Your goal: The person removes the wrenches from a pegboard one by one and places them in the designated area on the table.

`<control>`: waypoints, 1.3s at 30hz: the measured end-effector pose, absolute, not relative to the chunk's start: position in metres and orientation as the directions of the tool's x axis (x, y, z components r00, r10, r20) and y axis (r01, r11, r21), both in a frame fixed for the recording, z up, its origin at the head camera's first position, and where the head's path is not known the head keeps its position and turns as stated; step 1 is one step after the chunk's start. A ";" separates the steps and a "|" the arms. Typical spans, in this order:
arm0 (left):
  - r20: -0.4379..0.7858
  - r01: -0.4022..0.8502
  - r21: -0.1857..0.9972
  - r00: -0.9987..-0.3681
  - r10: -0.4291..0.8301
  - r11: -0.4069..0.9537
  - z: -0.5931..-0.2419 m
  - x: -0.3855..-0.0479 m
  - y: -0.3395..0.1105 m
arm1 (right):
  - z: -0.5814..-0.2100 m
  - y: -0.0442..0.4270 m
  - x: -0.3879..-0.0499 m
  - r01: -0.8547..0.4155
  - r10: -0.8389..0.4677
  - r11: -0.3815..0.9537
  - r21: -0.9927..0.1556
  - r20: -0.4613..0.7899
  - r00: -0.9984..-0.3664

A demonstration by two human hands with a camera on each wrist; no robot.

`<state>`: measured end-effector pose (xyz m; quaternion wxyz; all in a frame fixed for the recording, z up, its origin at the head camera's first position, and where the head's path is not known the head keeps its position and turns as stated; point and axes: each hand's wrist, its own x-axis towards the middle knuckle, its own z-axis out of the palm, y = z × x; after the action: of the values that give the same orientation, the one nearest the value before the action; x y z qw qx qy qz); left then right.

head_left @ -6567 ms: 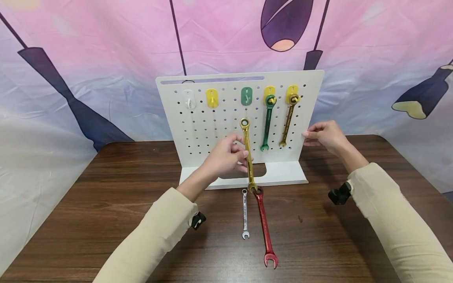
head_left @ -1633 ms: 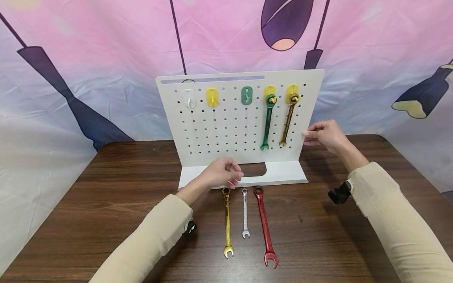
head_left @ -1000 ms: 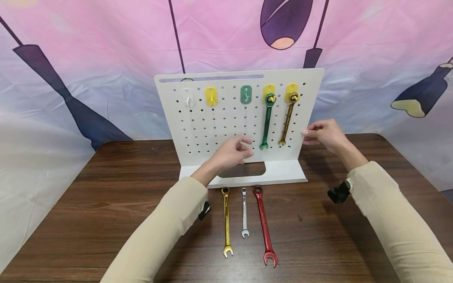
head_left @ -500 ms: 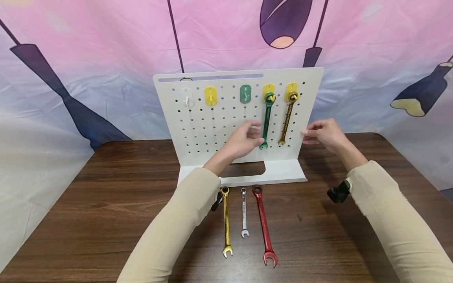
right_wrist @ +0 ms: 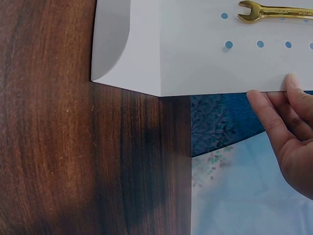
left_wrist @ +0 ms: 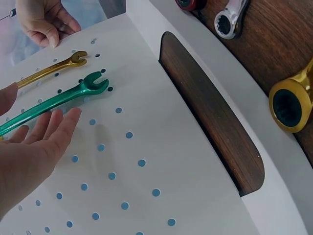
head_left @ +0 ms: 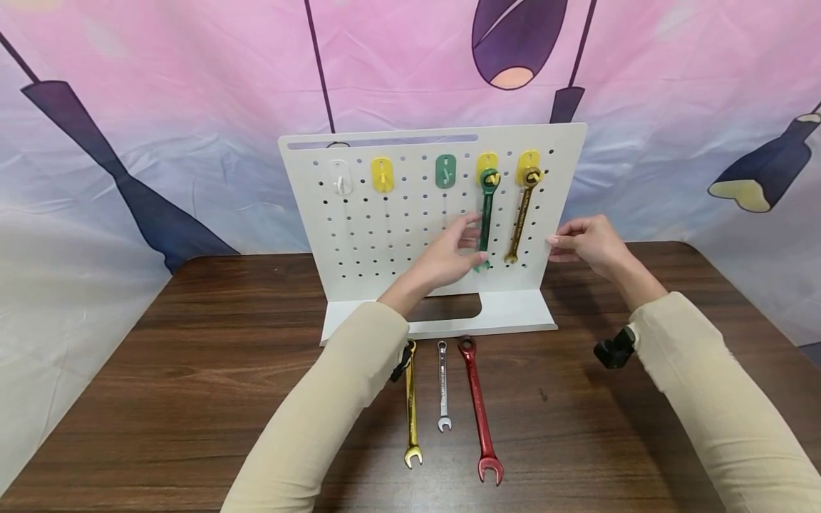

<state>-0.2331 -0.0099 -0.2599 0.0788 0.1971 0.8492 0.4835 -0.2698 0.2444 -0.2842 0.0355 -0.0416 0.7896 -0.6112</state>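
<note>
My left hand [head_left: 449,253] is at the green combination wrench [head_left: 486,214], which hangs by its ring end from a yellow hook. Thumb and straight fingers lie on either side of its shaft, not closed round it; whether they touch it I cannot tell. In the left wrist view the open jaw of the green wrench [left_wrist: 93,84] sticks out past the fingers [left_wrist: 61,127]. My right hand [head_left: 593,246] pinches the right edge of the white pegboard [head_left: 385,249], thumb in front. A bronze-gold wrench [head_left: 522,217] hangs beside the green one.
On the wooden table [head_left: 192,370] before the board lie a gold wrench [head_left: 412,413], partly behind my left sleeve, a small silver wrench [head_left: 443,388] and a red wrench [head_left: 479,413]. White [head_left: 341,178], yellow [head_left: 383,175] and green hooks [head_left: 445,171] on the board carry nothing.
The gold wrench, earlier held before the board by my left hand, now lies on the table. That hand has since risen rightward to the green wrench. My right hand stays at the board's edge.
</note>
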 end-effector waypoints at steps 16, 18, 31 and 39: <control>0.093 0.263 0.872 -0.917 0.388 0.414 -0.255 -0.225 -0.002 | -0.284 0.244 -0.269 -0.026 -0.104 0.247 -0.969 0.000 -0.995; 0.099 0.252 0.896 -0.916 0.388 0.366 -0.255 -0.223 -0.001 | -0.284 0.244 -0.269 -0.026 -0.107 0.243 -0.970 0.000 -0.994; 0.128 0.233 0.942 -0.914 0.385 0.242 -0.252 -0.215 0.002 | -0.285 0.243 -0.271 -0.036 -0.101 0.252 -0.967 0.011 -0.995; 0.108 0.207 0.958 -0.899 0.425 0.196 -0.246 -0.210 0.001 | -0.286 0.244 -0.271 -0.050 -0.100 0.283 -0.958 0.022 -0.995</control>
<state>-0.2099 0.0006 -0.2458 0.0905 0.2057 0.7679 0.5998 -0.2708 0.2437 -0.2858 0.0211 -0.0467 0.8006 -0.5970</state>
